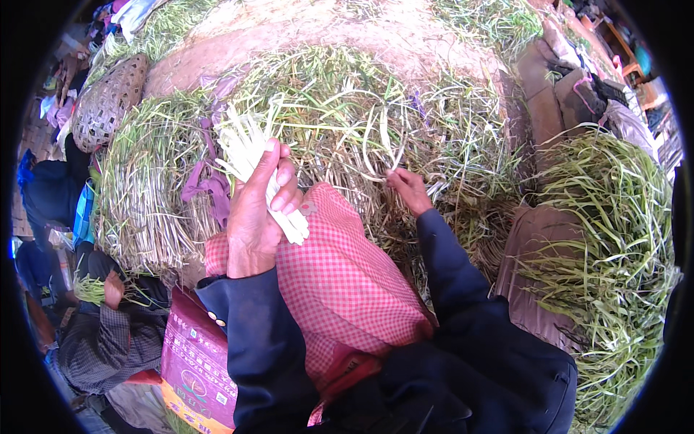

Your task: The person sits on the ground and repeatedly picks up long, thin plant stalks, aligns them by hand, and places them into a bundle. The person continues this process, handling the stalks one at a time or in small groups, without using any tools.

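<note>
A bundle of pale plant stalks (pixel 244 144) is gripped in my left hand (pixel 265 200), its cut ends pointing down over the red checked cloth (pixel 347 260) on my lap. To the right, my right hand (pixel 410 190) pinches a long, thin whitish-green stalk (pixel 366 149) between its fingertips; the stalk curves in loops above the pile. Both hands are over the near edge of a wide heap of green-topped stalks (pixel 325 108) with pale lower parts. A purple cloth strip (pixel 209 187) lies across that heap, left of my left hand.
More long green leaves (pixel 612 244) are heaped at the right, beside a brown cover (pixel 537 260). A woven basket (pixel 111 103) lies at the upper left. At the lower left sit a printed purple sack (pixel 198 352) and another person (pixel 103 336) holding green stalks.
</note>
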Demonstrator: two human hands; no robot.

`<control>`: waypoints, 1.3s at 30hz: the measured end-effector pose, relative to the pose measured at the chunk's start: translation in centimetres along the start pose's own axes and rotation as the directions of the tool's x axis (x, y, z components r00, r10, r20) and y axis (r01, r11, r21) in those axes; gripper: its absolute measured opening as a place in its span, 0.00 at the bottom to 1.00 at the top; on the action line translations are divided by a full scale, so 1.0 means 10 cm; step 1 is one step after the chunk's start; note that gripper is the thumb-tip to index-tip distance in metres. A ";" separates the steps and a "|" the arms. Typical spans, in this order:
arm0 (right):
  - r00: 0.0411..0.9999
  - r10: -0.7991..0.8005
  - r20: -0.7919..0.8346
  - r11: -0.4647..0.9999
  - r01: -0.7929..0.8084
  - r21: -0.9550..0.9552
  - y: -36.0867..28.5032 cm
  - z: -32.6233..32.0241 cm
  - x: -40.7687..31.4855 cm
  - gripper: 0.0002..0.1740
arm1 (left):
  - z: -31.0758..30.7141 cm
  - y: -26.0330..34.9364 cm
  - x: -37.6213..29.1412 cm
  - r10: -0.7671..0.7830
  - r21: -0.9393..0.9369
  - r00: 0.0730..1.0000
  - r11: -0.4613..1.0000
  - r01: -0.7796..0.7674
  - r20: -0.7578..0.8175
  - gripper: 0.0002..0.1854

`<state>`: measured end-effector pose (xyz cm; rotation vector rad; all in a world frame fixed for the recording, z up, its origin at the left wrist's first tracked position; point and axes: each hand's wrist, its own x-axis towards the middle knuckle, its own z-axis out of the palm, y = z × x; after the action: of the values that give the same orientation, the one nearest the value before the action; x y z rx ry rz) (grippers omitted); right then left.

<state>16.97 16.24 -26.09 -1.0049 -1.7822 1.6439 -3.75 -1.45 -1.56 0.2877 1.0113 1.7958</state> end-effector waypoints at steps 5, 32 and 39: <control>0.990 -0.078 -0.118 0.995 0.070 -0.069 -0.66 -0.46 -0.48 0.14 | 0.00 0.01 -0.02 0.019 -0.014 0.999 1.000 -0.018 0.027 0.11; 0.881 -0.440 0.174 0.842 0.472 -0.260 -2.27 0.36 -0.73 0.10 | 0.22 -0.25 -0.07 -0.087 0.473 0.996 0.879 0.062 0.032 0.14; 0.950 -0.117 0.290 0.977 0.058 0.205 -2.14 0.34 -0.70 0.17 | 0.20 -0.26 -0.05 -0.087 0.417 0.996 0.905 0.088 -0.020 0.12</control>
<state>14.75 8.77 -4.72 -0.6029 -1.7797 1.9523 -0.64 -0.50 -2.10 0.4962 1.3863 1.4848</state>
